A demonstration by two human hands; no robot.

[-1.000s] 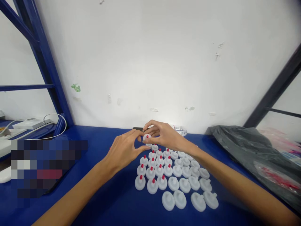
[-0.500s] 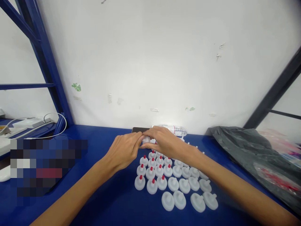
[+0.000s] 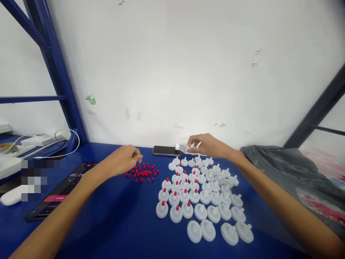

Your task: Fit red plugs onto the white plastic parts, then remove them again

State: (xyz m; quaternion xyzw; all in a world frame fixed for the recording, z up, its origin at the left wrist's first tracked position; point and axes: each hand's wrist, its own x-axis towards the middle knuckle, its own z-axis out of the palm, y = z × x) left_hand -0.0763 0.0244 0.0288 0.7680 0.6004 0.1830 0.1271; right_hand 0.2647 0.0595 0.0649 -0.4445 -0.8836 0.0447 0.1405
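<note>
My left hand hovers at the far left edge of a loose scatter of small red caps. Its fingers are curled together, and whatever is between their tips is hidden. Over the back of a group of round white disc-shaped plastic pieces, each with a short upright stem, is my right hand. Its thumb and forefinger are spread, with a clear bottle showing through the gap and no piece visible in the grip. Several pieces on the left side of the group wear red caps; those on the right have bare stems.
A dark phone lies by the wall beside the clear bottle. Another phone with a timer rests at left, near white devices and cables. A grey plastic bag covers the right side of the blue table.
My hands were together around a white piece; now they are apart. The left has moved left to the red caps, and the right has moved right and opened.
</note>
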